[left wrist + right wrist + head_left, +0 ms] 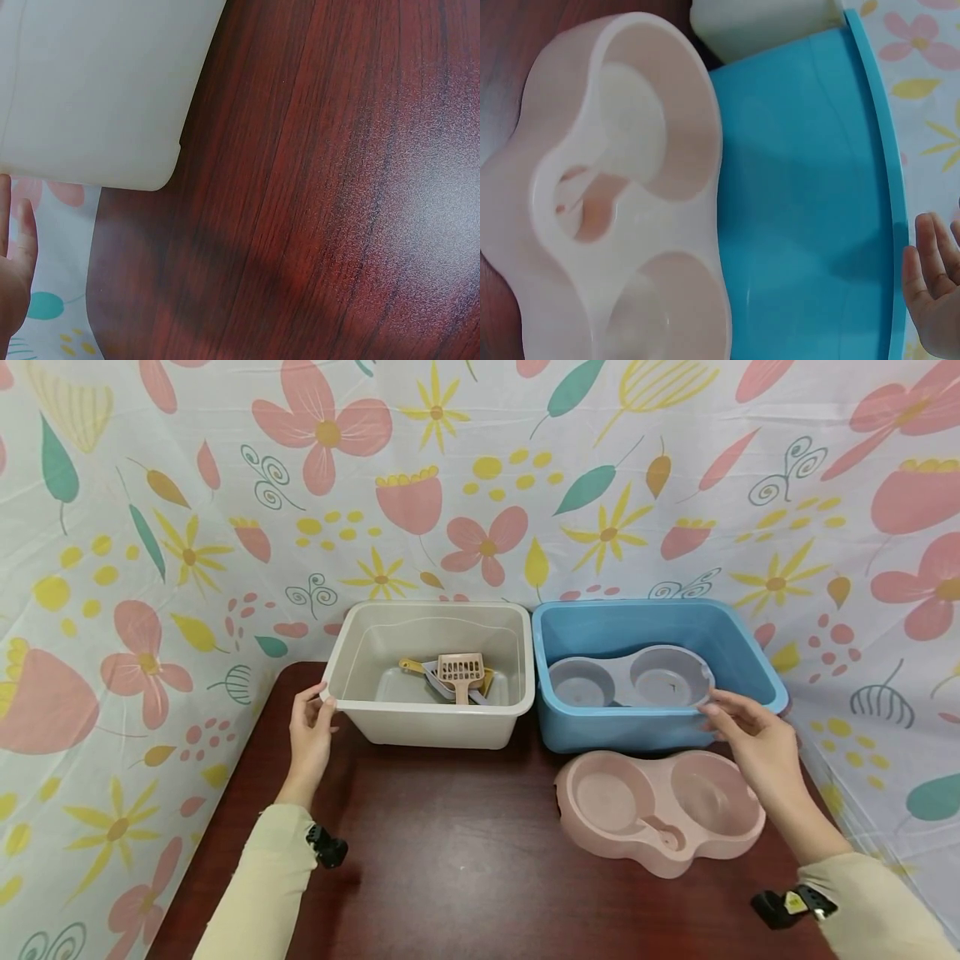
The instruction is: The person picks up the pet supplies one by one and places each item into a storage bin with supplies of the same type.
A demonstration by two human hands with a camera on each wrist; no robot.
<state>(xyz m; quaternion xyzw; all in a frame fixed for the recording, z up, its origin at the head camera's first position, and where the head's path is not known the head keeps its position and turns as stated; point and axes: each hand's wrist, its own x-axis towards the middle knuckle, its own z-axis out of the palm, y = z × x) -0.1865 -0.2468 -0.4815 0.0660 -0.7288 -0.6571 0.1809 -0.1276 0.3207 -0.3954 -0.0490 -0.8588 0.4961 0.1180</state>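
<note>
Fingertips of the person's left hand (307, 731) meet the near left corner of a cream tub (431, 725) in the head view, its grip apart. Inside the tub I see a beige scoop (462, 670) lying over other tools (411, 666). Just to the right stands a blue tub (652, 732) holding a grey double bowl (621, 677). The right hand (759, 739) is over its near rim, grip apart too; I can't tell whether it touches the bowl. A pink double bowl (663, 797) sits on the counter (450, 843) in front. The left wrist view shows extended fingers at the cream edge. The right wrist view shows spread fingers at the blue rim, patterned cloth (919, 112) behind.
</note>
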